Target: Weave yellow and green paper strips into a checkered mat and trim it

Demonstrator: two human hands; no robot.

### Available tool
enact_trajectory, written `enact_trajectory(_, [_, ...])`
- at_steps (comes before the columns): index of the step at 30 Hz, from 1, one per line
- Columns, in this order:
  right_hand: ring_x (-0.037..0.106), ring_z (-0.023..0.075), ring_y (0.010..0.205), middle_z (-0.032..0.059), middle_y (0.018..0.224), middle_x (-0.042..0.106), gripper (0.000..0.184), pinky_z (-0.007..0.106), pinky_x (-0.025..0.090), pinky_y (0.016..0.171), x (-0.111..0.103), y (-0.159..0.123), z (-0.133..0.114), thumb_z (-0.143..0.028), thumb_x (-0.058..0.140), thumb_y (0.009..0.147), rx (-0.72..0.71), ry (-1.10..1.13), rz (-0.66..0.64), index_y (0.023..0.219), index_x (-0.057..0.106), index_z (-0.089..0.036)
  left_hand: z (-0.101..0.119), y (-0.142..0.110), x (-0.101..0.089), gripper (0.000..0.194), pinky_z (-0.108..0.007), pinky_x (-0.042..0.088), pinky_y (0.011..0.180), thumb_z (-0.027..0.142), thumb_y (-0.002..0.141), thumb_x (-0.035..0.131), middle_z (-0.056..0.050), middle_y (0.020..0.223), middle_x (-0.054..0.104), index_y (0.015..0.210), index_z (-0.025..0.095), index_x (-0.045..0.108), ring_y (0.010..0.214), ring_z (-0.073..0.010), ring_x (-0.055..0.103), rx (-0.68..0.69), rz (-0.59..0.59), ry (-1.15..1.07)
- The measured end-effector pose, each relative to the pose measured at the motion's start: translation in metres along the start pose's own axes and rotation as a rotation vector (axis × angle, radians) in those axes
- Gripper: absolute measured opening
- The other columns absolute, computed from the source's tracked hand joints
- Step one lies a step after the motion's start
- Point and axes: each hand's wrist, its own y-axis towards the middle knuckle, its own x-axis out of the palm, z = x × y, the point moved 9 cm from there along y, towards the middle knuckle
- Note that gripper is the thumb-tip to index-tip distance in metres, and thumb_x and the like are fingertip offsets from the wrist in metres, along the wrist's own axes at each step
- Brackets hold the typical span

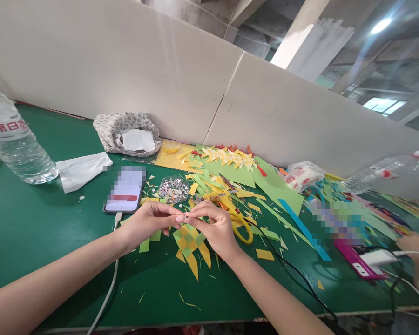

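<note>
My left hand (pixel 157 217) and my right hand (pixel 212 225) meet fingertip to fingertip over the table. Both are closed in a pinch, and whatever lies between the fingertips is too small to make out. Just below them a woven yellow-and-green paper piece (pixel 188 241) lies on the green table, its pointed yellow strips toward me; my hands partly cover it. Behind my fingers stands a clear round case of small beads or gems (pixel 173 190). A yellow-handled pair of scissors (pixel 243 228) lies beside my right hand, next to a yellow glue gun (pixel 219 197).
A phone (pixel 125 188) with a white cable is left of my hands. Farther left stands a water bottle (pixel 17 139). Finished-looking woven paper pieces (pixel 230 157) and scraps lie behind. At right are a pink power strip (pixel 359 260), black cord and another person's hand (pixel 415 251).
</note>
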Motion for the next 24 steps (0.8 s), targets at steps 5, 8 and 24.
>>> enact_trajectory(5, [0.058, 0.0153, 0.071, -0.0001, 0.07, 0.065, 0.007, 0.031, 0.047, 0.069, -0.0006, 0.0001, -0.0006, -0.023, 0.073, 0.067, -0.008, 0.003, 0.007, 0.072, 0.072, -0.028, -0.001, -0.0001, -0.0013, 0.019, -0.018, 0.042, 0.052, 0.036, 0.069, 0.069, -0.001, 0.066, 0.066, 0.077, 0.019, 0.072, 0.065, -0.0115, 0.056, -0.004, 0.012, 0.007])
enact_trajectory(8, [0.058, 0.0153, 0.072, -0.0002, 0.07, 0.065, 0.008, 0.031, 0.048, 0.069, -0.0007, -0.0003, 0.0002, -0.022, 0.073, 0.067, -0.01, 0.005, 0.005, 0.072, 0.071, -0.028, -0.0021, 0.0002, -0.0012, 0.019, -0.018, 0.042, 0.051, 0.036, 0.069, 0.069, -0.001, 0.066, 0.066, 0.078, 0.019, 0.072, 0.064, -0.0112, 0.056, 0.0, 0.004, 0.004])
enact_trajectory(24, [0.058, 0.0158, 0.072, 0.0006, 0.07, 0.065, 0.005, 0.033, 0.049, 0.068, -0.0004, -0.0002, -0.002, -0.026, 0.073, 0.067, -0.016, -0.018, 0.003, 0.071, 0.071, -0.028, -0.0026, 0.0013, -0.0005, 0.017, -0.016, 0.042, 0.051, 0.034, 0.069, 0.069, -0.001, 0.066, 0.066, 0.077, 0.019, 0.072, 0.063, -0.0094, 0.055, -0.005, 0.0, -0.007])
